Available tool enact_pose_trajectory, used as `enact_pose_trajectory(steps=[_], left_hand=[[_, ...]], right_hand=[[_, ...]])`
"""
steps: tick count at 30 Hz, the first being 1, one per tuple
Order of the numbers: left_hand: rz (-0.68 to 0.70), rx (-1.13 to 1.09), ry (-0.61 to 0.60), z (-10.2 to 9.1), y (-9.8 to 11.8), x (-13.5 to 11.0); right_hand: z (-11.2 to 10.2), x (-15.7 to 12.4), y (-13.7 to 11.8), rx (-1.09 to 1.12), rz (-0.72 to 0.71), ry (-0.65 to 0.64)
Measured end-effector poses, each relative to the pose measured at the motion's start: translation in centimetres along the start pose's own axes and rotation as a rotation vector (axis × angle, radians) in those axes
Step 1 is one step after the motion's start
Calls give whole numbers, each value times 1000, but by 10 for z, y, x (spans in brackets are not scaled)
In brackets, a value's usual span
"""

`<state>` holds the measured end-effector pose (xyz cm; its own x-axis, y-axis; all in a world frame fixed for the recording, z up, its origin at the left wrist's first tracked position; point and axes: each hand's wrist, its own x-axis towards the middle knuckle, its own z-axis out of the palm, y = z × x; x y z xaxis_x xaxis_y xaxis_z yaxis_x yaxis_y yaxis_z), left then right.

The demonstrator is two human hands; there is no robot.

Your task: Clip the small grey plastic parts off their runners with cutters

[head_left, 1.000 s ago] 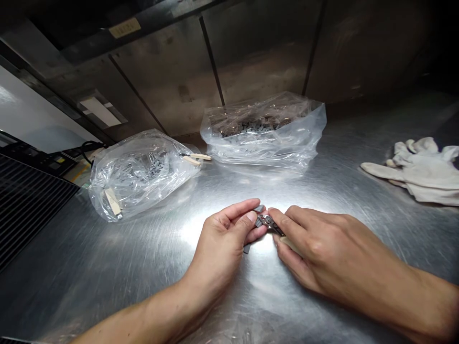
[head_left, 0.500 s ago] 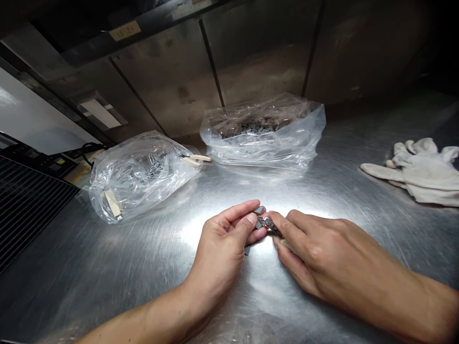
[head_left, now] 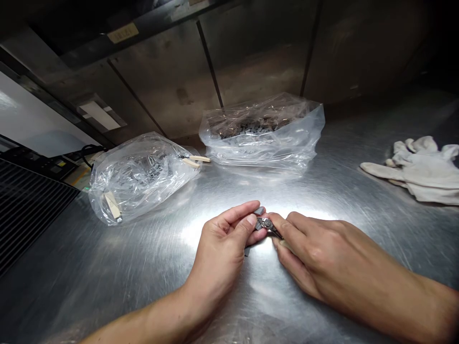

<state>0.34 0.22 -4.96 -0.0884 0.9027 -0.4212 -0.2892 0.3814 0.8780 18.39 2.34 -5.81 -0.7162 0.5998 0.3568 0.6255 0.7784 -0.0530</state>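
Dipped slightly with the right hand (head_left: 319, 251) since a second ago, gripping pliers (head_left: 267, 223) right by small grey pieces (head_left: 259, 210). Pinching those in the fingers of the left hand (head_left: 224, 241), over the steel table (head_left: 165, 258), before two clear bags (head_left: 263, 150).

White gloves (head_left: 430, 173) lying at right, black slatted panel (head_left: 30, 215) at left, yellowish label (head_left: 123, 33) above, apparently lettered

Nothing you can actually read here, tbh: yellowish rectangular label (head_left: 123, 33) on dark metal beam (head_left: 161, 20) ahead, characters too blurry.
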Motion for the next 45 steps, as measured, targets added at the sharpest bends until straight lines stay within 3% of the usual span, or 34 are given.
enact_pose_trajectory(steps=[19,45], left_hand=[[-42,-53,9,3,5,1],[-9,-22,2,4,4,0]], right_hand=[[2,-3,6,218,83,11],[2,-2,3,145,66,-20]])
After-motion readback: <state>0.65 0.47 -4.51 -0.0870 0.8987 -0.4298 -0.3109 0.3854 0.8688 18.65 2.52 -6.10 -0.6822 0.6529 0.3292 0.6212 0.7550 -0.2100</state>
